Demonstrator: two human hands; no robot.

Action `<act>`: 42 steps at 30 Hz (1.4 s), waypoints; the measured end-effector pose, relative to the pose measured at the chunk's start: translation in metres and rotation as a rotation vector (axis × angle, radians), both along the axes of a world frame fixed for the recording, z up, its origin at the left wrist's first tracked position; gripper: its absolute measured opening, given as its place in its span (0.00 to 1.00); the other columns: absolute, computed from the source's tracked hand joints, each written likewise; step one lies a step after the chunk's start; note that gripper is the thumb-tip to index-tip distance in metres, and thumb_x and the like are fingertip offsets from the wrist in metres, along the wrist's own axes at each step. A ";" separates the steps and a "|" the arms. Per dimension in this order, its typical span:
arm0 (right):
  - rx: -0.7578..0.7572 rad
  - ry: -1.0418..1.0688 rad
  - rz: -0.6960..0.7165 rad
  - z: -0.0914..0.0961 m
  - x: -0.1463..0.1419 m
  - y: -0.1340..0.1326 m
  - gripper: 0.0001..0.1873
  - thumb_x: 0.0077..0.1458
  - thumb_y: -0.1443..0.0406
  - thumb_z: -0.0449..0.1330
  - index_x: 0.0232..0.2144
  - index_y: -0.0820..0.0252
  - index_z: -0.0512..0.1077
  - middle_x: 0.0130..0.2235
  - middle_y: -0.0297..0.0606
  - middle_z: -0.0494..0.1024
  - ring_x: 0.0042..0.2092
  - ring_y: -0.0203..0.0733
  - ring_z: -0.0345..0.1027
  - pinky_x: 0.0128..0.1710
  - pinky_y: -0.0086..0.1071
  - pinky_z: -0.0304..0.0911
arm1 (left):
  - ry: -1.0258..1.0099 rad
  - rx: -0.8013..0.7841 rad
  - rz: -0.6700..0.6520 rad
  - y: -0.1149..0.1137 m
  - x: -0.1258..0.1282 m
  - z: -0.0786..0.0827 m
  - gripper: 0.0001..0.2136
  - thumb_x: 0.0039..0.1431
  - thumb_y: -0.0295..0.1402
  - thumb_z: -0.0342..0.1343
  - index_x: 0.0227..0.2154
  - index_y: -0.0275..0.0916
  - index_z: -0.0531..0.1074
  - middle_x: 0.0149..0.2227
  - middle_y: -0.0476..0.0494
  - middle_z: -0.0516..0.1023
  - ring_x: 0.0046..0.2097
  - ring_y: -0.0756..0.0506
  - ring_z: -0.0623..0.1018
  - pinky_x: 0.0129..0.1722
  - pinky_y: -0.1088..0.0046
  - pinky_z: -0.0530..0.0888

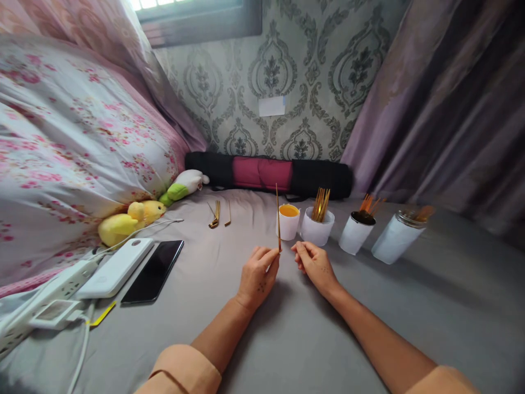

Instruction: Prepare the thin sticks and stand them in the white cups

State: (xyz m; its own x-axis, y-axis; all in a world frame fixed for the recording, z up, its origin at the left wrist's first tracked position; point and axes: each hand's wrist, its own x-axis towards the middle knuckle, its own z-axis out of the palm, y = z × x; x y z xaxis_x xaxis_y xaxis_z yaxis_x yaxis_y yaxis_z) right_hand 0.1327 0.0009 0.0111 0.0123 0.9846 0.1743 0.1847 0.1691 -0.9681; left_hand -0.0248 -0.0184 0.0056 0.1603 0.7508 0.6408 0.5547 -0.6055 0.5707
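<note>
My left hand [259,276] pinches the low end of a thin golden stick [277,210] between thumb and fingers, holding it nearly upright over the middle of the grey sheet [311,345]. My right hand [315,265] is just beside it, fingers loosely curled and thumb near the forefinger; I cannot tell whether anything sits between those fingertips. The stick passes in front of the left rim of a white cup with an orange inside [289,229]; from here I cannot tell whether they touch. From that cup a row runs toward the sheet's right edge: a wider cup of golden sticks [317,232], a dark-mouthed cup [356,238] and a wrapped jar [394,242], so my right hand has little room ahead. Beyond my right forearm the sheet runs broad to its right side. Toward the far edge, where a black and maroon bag [262,174] lies along the wall, a bunch of bent golden pieces [215,214] and a single bent piece [228,214] lie left of the cups. A phone [153,272] and a white power bank [118,268] line the left edge, with a wide stretch of sheet between them and my left forearm.
</note>
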 end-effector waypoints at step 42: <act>-0.216 -0.162 0.113 0.062 0.018 -0.014 0.12 0.49 0.59 0.53 0.32 0.63 0.66 0.24 0.31 0.65 0.18 0.26 0.53 0.15 0.24 0.48 | 0.191 -0.229 -0.132 -0.015 0.013 0.000 0.10 0.56 0.27 0.43 0.33 0.39 0.70 0.30 0.46 0.68 0.33 0.49 0.67 0.33 0.76 0.64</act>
